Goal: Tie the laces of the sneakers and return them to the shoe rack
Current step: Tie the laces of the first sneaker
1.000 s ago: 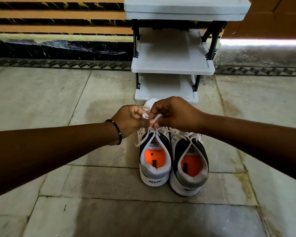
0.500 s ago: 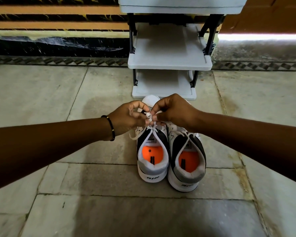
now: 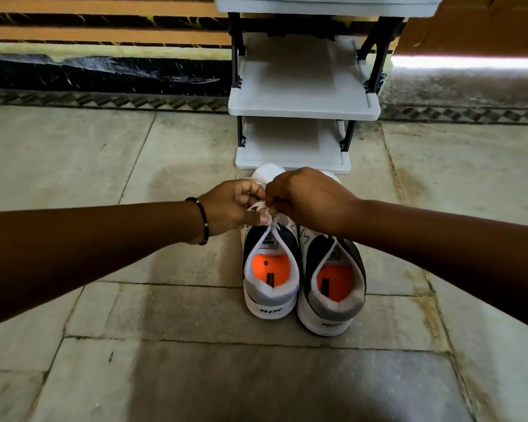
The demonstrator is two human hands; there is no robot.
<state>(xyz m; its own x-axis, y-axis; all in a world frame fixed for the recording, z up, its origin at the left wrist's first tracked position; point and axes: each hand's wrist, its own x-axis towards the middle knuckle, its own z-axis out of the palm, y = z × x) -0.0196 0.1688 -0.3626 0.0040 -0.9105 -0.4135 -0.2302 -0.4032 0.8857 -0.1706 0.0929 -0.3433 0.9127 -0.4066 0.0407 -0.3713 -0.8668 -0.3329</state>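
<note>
Two white, black and grey sneakers with orange insoles stand side by side on the stone floor, heels toward me: the left sneaker (image 3: 270, 278) and the right sneaker (image 3: 333, 287). My left hand (image 3: 229, 205) and my right hand (image 3: 305, 199) meet over the left sneaker's tongue, both pinching its white lace (image 3: 261, 207). A lace loop runs down along the tongue. My hands hide the knot and most of both toes. The right sneaker's lace trails down its tongue under my right wrist. The grey shoe rack (image 3: 304, 109) stands just beyond the toes, its shelves bare.
A dark skirting and an orange-striped wall (image 3: 104, 35) run behind the rack. Stone floor tiles (image 3: 165, 315) spread out on all sides of the sneakers. A black bead bracelet (image 3: 202, 220) circles my left wrist.
My hands have drawn closer together over the left sneaker, and the left fingers now pinch the lace lower down. The view has shifted slightly; the sneakers have not moved.
</note>
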